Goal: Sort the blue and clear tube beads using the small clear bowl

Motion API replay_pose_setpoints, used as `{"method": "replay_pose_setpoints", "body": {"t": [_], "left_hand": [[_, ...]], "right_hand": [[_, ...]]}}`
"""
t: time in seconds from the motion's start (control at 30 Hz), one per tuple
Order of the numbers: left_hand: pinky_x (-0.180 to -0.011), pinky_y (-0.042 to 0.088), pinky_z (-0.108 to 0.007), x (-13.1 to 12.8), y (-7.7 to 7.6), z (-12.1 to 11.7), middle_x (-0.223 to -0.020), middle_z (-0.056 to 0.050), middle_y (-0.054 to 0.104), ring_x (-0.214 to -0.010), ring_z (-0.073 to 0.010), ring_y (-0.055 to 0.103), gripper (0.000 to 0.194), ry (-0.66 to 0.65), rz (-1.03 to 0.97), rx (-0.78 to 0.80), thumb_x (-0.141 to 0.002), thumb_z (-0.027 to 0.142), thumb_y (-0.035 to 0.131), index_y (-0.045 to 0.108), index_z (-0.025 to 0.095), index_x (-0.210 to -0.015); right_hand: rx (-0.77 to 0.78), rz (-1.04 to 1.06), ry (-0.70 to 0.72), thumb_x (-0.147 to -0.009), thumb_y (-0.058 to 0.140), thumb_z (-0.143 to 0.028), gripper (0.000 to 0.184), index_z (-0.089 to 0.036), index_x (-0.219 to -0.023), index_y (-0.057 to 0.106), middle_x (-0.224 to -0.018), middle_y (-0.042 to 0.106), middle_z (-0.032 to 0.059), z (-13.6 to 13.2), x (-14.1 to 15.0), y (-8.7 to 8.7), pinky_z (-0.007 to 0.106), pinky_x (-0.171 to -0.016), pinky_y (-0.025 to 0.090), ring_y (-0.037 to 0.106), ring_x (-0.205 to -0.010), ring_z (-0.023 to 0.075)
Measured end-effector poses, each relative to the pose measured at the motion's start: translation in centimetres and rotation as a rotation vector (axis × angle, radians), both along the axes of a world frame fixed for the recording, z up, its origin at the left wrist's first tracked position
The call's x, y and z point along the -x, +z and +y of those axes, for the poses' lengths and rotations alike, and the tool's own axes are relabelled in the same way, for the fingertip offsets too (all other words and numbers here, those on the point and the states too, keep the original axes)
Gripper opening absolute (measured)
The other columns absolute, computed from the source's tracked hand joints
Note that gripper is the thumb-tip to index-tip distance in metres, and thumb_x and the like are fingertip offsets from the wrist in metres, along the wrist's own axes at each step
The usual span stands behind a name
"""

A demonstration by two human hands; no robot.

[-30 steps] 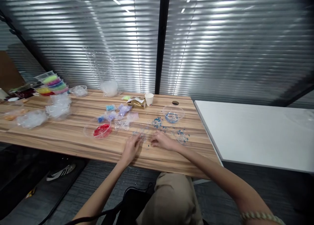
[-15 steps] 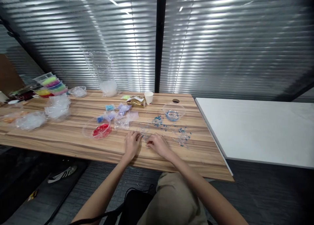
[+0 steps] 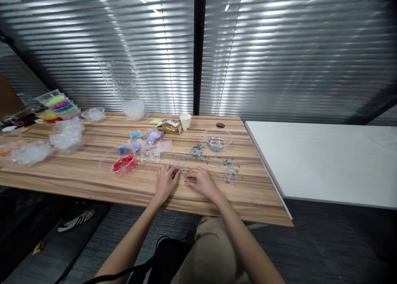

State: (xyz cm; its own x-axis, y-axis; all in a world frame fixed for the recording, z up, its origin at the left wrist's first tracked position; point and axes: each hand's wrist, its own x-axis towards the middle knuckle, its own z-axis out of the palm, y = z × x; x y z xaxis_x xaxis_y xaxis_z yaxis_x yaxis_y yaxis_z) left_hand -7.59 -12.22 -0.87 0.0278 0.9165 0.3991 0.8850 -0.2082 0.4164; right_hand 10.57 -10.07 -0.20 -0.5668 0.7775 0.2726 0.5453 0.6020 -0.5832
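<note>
My left hand (image 3: 168,180) rests on the wooden table with its fingers curled and pinched at the left edge of a spread of small clear and blue pieces. Close beside it, my right hand (image 3: 201,180) is also pinched among these pieces. Whatever lies between either set of fingertips is too small to make out. Small blue pieces (image 3: 197,151) lie in a cluster beyond my hands, and more clear and blue pieces (image 3: 230,171) are scattered to the right. A round clear bowl (image 3: 223,133) behind them contains blue pieces.
Left of my hands stands a clear bowl (image 3: 107,164) with red pieces. Small plastic bags (image 3: 151,154), a gold packet (image 3: 170,127) and a white paper cup (image 3: 185,122) lie farther back. Clear bags (image 3: 66,137) and stacked coloured trays (image 3: 58,104) crowd the left. A white table (image 3: 328,164) adjoins on the right.
The whole view has shifted slightly, with things appearing a little farther left. My hands stay close together over the small pieces, with only slight finger movement.
</note>
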Motion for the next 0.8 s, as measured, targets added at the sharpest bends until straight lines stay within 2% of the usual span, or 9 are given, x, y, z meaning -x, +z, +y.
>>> {"method": "replay_pose_setpoints", "body": {"t": [0.17, 0.4, 0.53, 0.63, 0.8], "left_hand": [[-0.078, 0.042, -0.035, 0.3, 0.1, 0.0, -0.084, -0.006, 0.064, -0.084, -0.0219, 0.055, 0.017, -0.011, -0.055, -0.008, -0.087, 0.029, 0.053, 0.066, 0.019, -0.082], [-0.079, 0.045, -0.037, 1.3, -0.3, -0.4, -0.089, -0.008, 0.064, -0.086, -0.0229, 0.055, 0.024, -0.005, -0.097, -0.04, -0.087, 0.016, 0.043, 0.067, 0.018, -0.091], [-0.077, 0.046, -0.036, 1.4, -0.5, -0.6, -0.087, -0.008, 0.063, -0.084, -0.0217, 0.055, 0.022, -0.028, -0.113, -0.028, -0.087, 0.018, 0.045, 0.068, 0.019, -0.09], [-0.077, 0.047, -0.035, 1.1, -0.6, -1.0, -0.089, -0.008, 0.062, -0.085, -0.0213, 0.056, 0.022, -0.055, -0.123, -0.026, -0.088, 0.021, 0.045, 0.067, 0.017, -0.09], [-0.081, 0.047, -0.037, 0.8, -0.9, -1.6, -0.097, -0.01, 0.062, -0.091, -0.0225, 0.056, 0.025, -0.08, -0.11, -0.033, -0.087, 0.014, 0.042, 0.067, 0.017, -0.093]], "right_hand": [[-0.032, 0.029, 0.003, -0.08, 0.068, -0.027, 0.012, -0.022, -0.09, 0.07, -0.096, 0.069, 0.0031, 0.5, -0.5, -0.7, 0.031, -0.085, 0.042, 0.058, -0.094, 0.0183], [-0.177, -0.08, 0.07, -0.083, 0.064, -0.019, 0.002, -0.02, -0.083, 0.066, -0.087, 0.066, 0.0025, 0.1, 0.3, 0.4, 0.03, -0.077, 0.04, 0.056, -0.088, 0.0183], [-0.257, -0.134, 0.057, -0.088, 0.056, -0.016, 0.008, -0.019, -0.085, 0.063, -0.088, 0.064, 0.0047, -0.4, 0.6, 0.5, 0.032, -0.077, 0.039, 0.055, -0.089, 0.0194], [-0.244, -0.144, 0.019, -0.088, 0.056, -0.017, 0.009, -0.019, -0.084, 0.063, -0.087, 0.064, 0.0047, -0.5, 0.7, 0.2, 0.032, -0.075, 0.039, 0.055, -0.087, 0.0199], [-0.226, -0.104, -0.008, -0.087, 0.057, -0.017, 0.007, -0.02, -0.084, 0.063, -0.086, 0.065, 0.0038, -0.2, 0.7, -0.3, 0.032, -0.074, 0.04, 0.056, -0.085, 0.0199]]}}
